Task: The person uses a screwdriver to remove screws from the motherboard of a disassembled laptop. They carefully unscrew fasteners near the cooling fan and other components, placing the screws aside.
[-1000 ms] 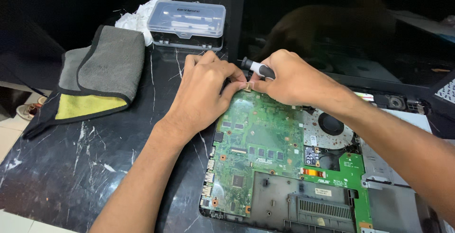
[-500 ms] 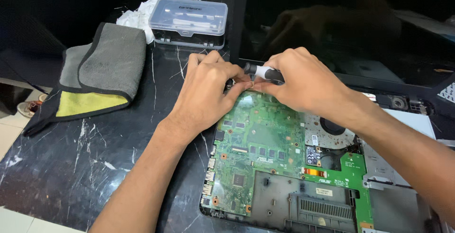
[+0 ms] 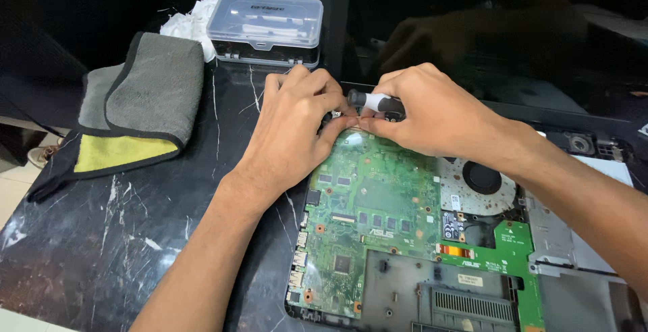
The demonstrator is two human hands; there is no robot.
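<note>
An opened laptop lies on the dark marble table with its green motherboard (image 3: 378,203) exposed. My right hand (image 3: 432,112) grips a small screwdriver (image 3: 374,101) with a black and white handle, held nearly flat at the board's far left corner. My left hand (image 3: 297,126) rests beside it, fingertips pinched at the same corner, touching the board's edge. What the fingertips pinch is hidden. A round cooling fan (image 3: 480,178) sits right of the board.
A grey and yellow folded cloth (image 3: 135,112) lies at the left. A clear plastic tool case (image 3: 266,24) stands at the back with crumpled white tissue (image 3: 196,21) beside it. The laptop's dark screen (image 3: 486,35) rises behind my hands.
Both hands stayed at the board's far left corner. The screwdriver handle shifted slightly in my right hand, and the left fingers closed in tighter toward it.
</note>
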